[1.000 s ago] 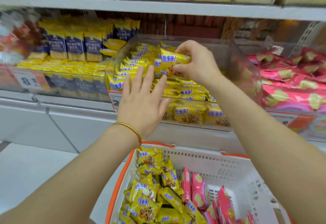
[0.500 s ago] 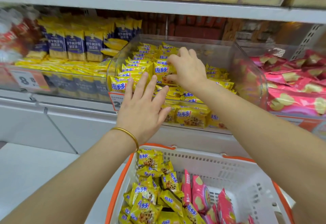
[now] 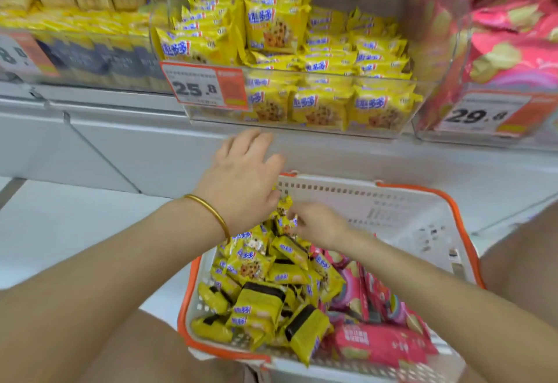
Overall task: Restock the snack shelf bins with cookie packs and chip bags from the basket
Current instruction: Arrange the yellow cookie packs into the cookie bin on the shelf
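A white basket with an orange rim (image 3: 422, 204) sits below the shelf, holding several yellow cookie packs (image 3: 256, 268) on the left and pink chip bags (image 3: 377, 343) on the right. My right hand (image 3: 320, 225) is down inside the basket and pinches a yellow cookie pack (image 3: 285, 221) at the top of the pile. My left hand (image 3: 244, 180), with a gold bangle on the wrist, hovers over the basket's far left corner, fingers relaxed and holding nothing. Above, a clear bin (image 3: 302, 129) tagged 25.8 is filled with the same yellow packs.
A clear bin of pink chip bags (image 3: 510, 50) tagged 29.8 stands to the right of the cookie bin. To the left is a bin of blue-and-yellow packs (image 3: 87, 56). A grey shelf front (image 3: 120, 141) runs under the bins; pale floor lies at left.
Both hands have dropped from the cookie bin to the basket. My right hand let go of the packs in the bin and now pinches a pack in the basket. The view has tilted downward.
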The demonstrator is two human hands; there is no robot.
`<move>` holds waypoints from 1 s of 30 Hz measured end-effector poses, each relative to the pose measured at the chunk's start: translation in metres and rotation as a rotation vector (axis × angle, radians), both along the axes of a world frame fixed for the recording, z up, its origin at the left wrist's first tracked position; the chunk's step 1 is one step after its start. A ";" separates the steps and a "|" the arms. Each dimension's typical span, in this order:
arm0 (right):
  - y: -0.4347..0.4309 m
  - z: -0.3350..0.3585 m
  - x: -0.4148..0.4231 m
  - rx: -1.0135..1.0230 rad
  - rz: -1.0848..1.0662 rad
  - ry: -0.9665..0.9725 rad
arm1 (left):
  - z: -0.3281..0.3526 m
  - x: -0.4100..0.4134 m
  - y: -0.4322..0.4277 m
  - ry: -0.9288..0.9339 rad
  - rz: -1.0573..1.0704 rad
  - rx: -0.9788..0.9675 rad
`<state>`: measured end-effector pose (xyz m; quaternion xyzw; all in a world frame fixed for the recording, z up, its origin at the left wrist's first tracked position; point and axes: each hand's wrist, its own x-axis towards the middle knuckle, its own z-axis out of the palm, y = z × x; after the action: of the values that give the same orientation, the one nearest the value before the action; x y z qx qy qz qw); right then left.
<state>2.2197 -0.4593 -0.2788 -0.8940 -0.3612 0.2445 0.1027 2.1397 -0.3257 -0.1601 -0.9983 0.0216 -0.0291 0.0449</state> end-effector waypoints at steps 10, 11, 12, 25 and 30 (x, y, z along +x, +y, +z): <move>-0.022 -0.085 -0.005 0.152 -0.254 0.388 | -0.023 0.013 -0.007 0.284 -0.040 0.026; -0.026 -0.069 0.001 0.263 -0.338 0.554 | -0.023 0.016 -0.006 0.324 -0.040 0.001; -0.029 -0.050 0.005 0.362 -0.391 0.713 | -0.023 0.019 -0.005 0.359 -0.037 -0.039; -0.029 0.146 0.018 0.931 -0.328 0.485 | 0.046 0.053 0.004 -0.155 0.041 -0.883; 0.004 0.216 0.056 0.960 -0.292 -0.230 | 0.070 0.055 0.027 -0.625 0.066 -0.463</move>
<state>2.2761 -0.4554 -0.0630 -0.8082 -0.3130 -0.0657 0.4945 2.1951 -0.2990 -0.0902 -0.9253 -0.0324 -0.3342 -0.1762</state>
